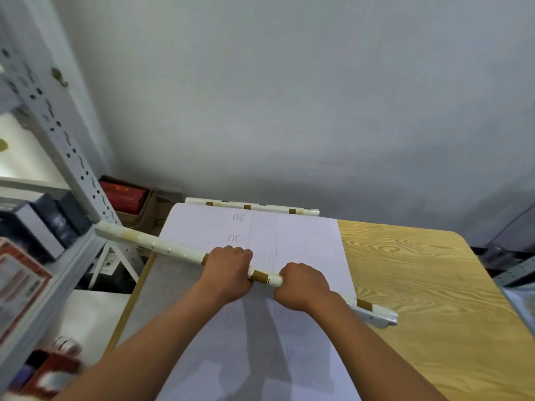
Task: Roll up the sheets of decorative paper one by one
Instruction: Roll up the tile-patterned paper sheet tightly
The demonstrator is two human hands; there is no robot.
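A long roll of white decorative paper with brown patches (162,246) runs slantwise from the shelf at left to the table's right. My left hand (228,269) and my right hand (301,285) both grip it near its middle, fingers curled over it. Under it a flat white sheet (307,244) printed with the numbers 20 and 30 lies spread on the wooden table (419,270). A second rolled sheet (252,207) lies at the sheet's far edge, by the wall.
A white metal shelf rack (58,131) with boxes stands at left, close to the roll's left end. A cardboard box with red contents (127,195) sits on the floor by the wall. The grey wall is right behind the table.
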